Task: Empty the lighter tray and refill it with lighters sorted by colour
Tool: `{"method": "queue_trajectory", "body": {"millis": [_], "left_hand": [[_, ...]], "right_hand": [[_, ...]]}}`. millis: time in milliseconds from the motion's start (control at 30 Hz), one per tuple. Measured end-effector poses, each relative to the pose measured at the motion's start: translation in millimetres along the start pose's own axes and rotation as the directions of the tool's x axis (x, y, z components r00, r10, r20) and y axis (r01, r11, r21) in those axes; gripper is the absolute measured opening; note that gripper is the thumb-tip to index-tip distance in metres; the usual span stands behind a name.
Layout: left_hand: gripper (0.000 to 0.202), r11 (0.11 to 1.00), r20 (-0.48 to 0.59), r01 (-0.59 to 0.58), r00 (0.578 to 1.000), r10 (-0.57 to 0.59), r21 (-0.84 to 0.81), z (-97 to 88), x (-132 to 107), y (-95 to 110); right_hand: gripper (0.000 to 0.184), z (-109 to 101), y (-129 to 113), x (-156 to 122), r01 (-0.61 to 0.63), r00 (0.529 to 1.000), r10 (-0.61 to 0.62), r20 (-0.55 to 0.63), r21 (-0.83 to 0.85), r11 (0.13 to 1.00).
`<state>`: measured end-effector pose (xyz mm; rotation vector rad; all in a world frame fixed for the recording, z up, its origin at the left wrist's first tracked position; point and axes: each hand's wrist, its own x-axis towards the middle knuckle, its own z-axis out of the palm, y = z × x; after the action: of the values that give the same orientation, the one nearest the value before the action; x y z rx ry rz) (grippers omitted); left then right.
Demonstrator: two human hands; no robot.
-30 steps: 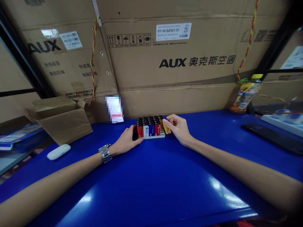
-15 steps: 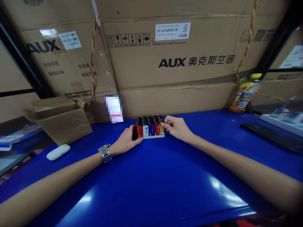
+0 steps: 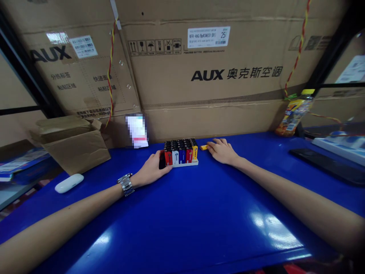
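A white tray (image 3: 186, 164) holds several upright disposable lighters (image 3: 181, 155) in red, white, blue and yellow. My left hand (image 3: 151, 170) sits at the tray's left end, with its fingers around a black lighter (image 3: 162, 160) that is partly hidden. My right hand (image 3: 222, 151) lies flat on the blue table to the right of the tray, fingers apart, holding nothing. Just left of its fingertips, an orange-yellow lighter (image 3: 203, 147) lies on its side.
An open cardboard box (image 3: 76, 148) and a white oval case (image 3: 69, 183) stand left on the blue table (image 3: 199, 213). Behind it rises a large AUX carton (image 3: 205, 76). A plastic bottle (image 3: 295, 113) and a black flat device (image 3: 327, 166) are at the right.
My right hand has moved right, away from the tray, and has let go of the orange-yellow lighter, which now lies on the table. My left hand has not visibly moved.
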<state>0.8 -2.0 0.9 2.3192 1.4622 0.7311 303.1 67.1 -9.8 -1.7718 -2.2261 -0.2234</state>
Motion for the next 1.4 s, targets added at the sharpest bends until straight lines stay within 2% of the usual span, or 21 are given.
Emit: {"method": "queue_trajectory", "body": {"millis": [100,200,300,367,467,533,567,633,733,833,933,1033,1100,1167,1200,1300,1400], "left_hand": [[0.063,1.0,0.01,0.013,1.0,-0.013,0.007,-0.7,0.1,1.6],[0.062,1.0,0.007,0.004,1.0,-0.004,0.015,-0.8,0.3,1.2],[0.062,1.0,0.005,-0.006,1.0,0.006,0.016,-0.6,0.5,0.0],[0.062,1.0,0.011,-0.003,1.0,0.003,0.021,-0.7,0.5,-0.3],[0.062,0.999,0.021,0.001,1.0,-0.002,0.033,-0.9,0.4,-0.3],[0.062,0.999,0.022,0.002,1.0,-0.003,0.039,-1.0,0.3,-0.4],[0.063,0.999,0.023,0.003,1.0,-0.004,0.041,-1.0,0.3,-0.5],[0.063,0.999,0.022,0.004,1.0,-0.005,0.041,-0.7,0.3,-0.8],[0.062,0.999,0.017,0.001,1.0,-0.002,0.04,-0.2,0.3,-1.3],[0.062,0.999,0.02,0.004,1.0,-0.005,0.044,0.2,0.3,-1.5],[0.065,0.999,0.024,0.006,1.0,-0.007,0.048,0.3,0.3,-1.2],[0.064,0.999,0.021,0.002,1.0,-0.003,0.051,0.1,0.3,-0.5],[0.062,0.999,0.017,0.002,1.0,-0.002,0.053,-0.2,0.4,-0.1],[0.062,0.999,0.017,0.002,1.0,-0.003,0.054,-0.5,0.5,0.1],[0.062,0.999,0.018,0.002,1.0,-0.003,0.054,-0.7,0.7,0.1],[0.061,0.998,0.016,-0.006,1.0,0.006,0.055,-0.6,0.8,-0.1],[0.059,0.998,0.007,-0.015,1.0,0.014,0.06,0.1,0.5,-0.2]], "right_hand": [[0.037,1.4,1.4,1.4,-0.009,0.995,0.006,0.095,0.038,0.999],[0.029,-0.4,1.7,3.2,0.004,1.0,-0.005,0.014,0.111,0.994],[0.021,-2.2,3.4,6.0,0.003,0.994,0.034,-0.106,0.335,0.942],[0.019,-3.3,2.9,7.5,0.031,0.983,0.073,-0.169,0.542,0.84],[0.025,-5.7,-2.9,8.1,0.079,0.969,0.147,-0.198,0.814,0.575],[0.029,-8.3,-8.0,7.5,0.081,0.964,0.196,-0.178,0.902,0.424],[0.03,-9.9,-10.1,7.0,0.084,0.963,0.206,-0.177,0.916,0.393],[0.027,-13.4,-12.2,5.8,0.093,0.958,0.208,-0.196,0.902,0.422],[0.018,-18.2,-11.3,3.6,0.081,0.962,0.159,-0.222,0.787,0.612],[0.015,-20.7,-11.3,1.5,0.052,0.984,0.072,-0.163,0.652,0.756],[0.011,-20.0,-15.1,0.0,0.091,0.993,-0.027,-0.114,0.609,0.788],[0.008,-16.0,-19.3,-0.9,0.153,0.988,-0.104,-0.118,0.564,0.811],[0.007,-12.5,-20.9,-1.4,0.176,0.984,-0.127,-0.124,0.578,0.797],[0.006,-10.2,-21.6,-1.7,0.16,0.987,-0.105,-0.123,0.657,0.737],[0.006,-9.8,-22.0,-2.0,0.139,0.99,-0.082,-0.113,0.72,0.68],[0.005,-12.4,-24.1,-3.6,0.09,0.996,-0.02,-0.089,0.912,0.4],[0.003,-17.7,-28.4,-5.9,0.005,1.0,0.03,-0.009,0.993,0.12]]}}
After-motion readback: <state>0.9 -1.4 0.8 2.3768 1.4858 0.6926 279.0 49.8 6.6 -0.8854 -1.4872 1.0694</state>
